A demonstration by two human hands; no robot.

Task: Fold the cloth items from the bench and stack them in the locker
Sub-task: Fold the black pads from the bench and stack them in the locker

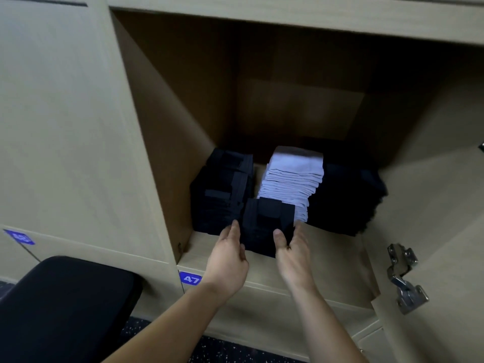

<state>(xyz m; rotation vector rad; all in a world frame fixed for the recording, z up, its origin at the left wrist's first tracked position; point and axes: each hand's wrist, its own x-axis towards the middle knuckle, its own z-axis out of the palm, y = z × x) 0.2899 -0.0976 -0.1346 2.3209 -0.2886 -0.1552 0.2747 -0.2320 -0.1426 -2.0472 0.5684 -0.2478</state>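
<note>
A folded black cloth (265, 224) is held between both hands at the front edge of the open locker (327, 247). My left hand (229, 255) grips its left side, thumb on top. My right hand (292, 251) grips its right side, thumb over the top face. Behind it in the locker stand three stacks: a black stack (220, 189) at the left, a white stack (293, 176) in the middle, and a dark stack (345, 197) at the right. The held cloth partly hides the foot of the white stack.
The black padded bench (65, 302) sits at lower left. The locker door (445, 231) hangs open at the right with a metal hinge (404, 279). A blue label "47" (190, 279) marks the locker below. Closed locker fronts (57, 127) fill the left.
</note>
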